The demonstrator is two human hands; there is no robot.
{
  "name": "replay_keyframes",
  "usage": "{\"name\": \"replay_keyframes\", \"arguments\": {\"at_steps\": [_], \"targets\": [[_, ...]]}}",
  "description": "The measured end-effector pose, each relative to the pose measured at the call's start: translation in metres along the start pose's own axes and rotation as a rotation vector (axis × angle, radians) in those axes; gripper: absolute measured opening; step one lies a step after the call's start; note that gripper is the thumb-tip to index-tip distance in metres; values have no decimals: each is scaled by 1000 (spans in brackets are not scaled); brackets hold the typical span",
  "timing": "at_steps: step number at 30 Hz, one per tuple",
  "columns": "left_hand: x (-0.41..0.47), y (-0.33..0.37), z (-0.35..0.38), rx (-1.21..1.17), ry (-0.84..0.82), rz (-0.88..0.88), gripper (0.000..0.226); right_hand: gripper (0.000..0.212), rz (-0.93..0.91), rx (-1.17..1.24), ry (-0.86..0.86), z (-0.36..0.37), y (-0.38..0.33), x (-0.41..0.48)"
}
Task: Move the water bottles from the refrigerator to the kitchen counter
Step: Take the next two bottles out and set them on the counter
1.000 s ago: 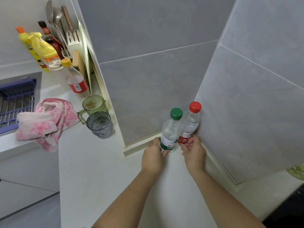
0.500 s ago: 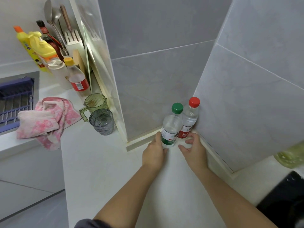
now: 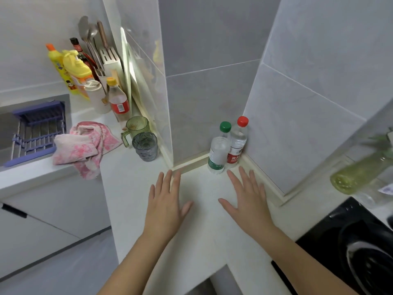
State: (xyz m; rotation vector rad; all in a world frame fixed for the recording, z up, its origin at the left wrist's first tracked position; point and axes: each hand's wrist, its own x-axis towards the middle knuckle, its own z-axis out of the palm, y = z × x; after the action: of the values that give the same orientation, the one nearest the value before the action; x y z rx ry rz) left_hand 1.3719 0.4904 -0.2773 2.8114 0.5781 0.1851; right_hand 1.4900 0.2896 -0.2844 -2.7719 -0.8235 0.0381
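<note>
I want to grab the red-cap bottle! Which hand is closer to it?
Right. The right hand is open just in front of the red-cap bottle, not touching; the left hand is farther, beyond the green-cap bottle.

You are in a home kitchen. Left of your left hand (image 3: 164, 206), the white counter (image 3: 136, 188) holds a sink with a purple drain rack (image 3: 36, 133), and yellow detergent bottles (image 3: 74, 69), a knife block (image 3: 110, 60) and ladles (image 3: 85, 28) stand beyond it. Right of your right hand (image 3: 247, 201) lies a black cooktop (image 3: 350, 241).
</note>
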Motion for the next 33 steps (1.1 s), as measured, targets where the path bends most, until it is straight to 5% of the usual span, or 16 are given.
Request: {"name": "replay_keyframes", "arguments": {"at_steps": [14,33], "targets": [[-223,6,-66,-132,246,-337,80,74,-415,32,-40,-23,-66,-117],[-529,-28,-143,36,540,-771,75,75,-1109,200,-156,-28,-291,-309]]}}
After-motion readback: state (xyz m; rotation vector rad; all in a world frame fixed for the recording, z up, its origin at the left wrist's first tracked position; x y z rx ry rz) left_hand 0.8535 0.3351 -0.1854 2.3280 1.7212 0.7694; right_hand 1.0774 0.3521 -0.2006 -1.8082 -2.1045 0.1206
